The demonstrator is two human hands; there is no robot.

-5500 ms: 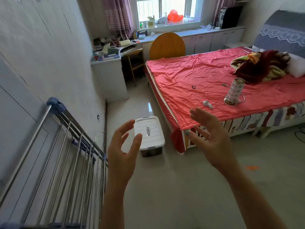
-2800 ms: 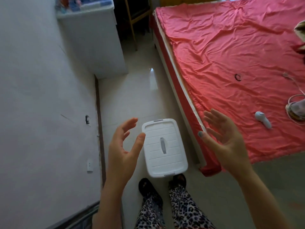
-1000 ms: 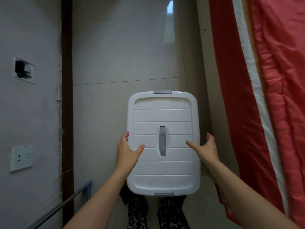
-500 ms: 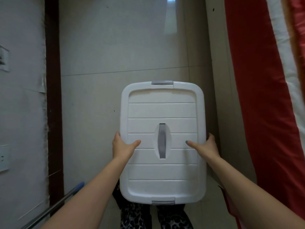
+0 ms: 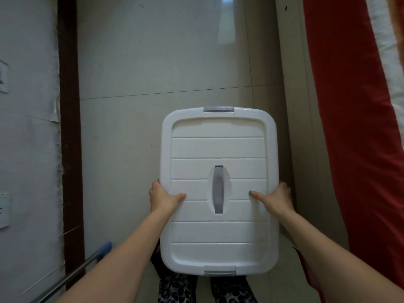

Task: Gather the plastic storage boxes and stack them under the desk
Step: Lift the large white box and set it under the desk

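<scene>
Tiled floor (image 5: 135, 62) between wall and red bed | storage box (image 5: 218, 235) long axis runs away from body | left hand (image 5: 162, 199), right hand (image 5: 276, 197) clasp opposite long edges, thumbs on lid, equally near

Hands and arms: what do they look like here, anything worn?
Both forearms are bare, with no sleeves, watch or bracelets in view. The left hand shows no rings or gloves. The right hand has teal polish on its thumbnail; its other nails are hidden.

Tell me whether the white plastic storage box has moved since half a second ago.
Cannot tell: the white plastic storage box looks slightly bigger, but the floor seam shifted too, so the camera moved.
</scene>
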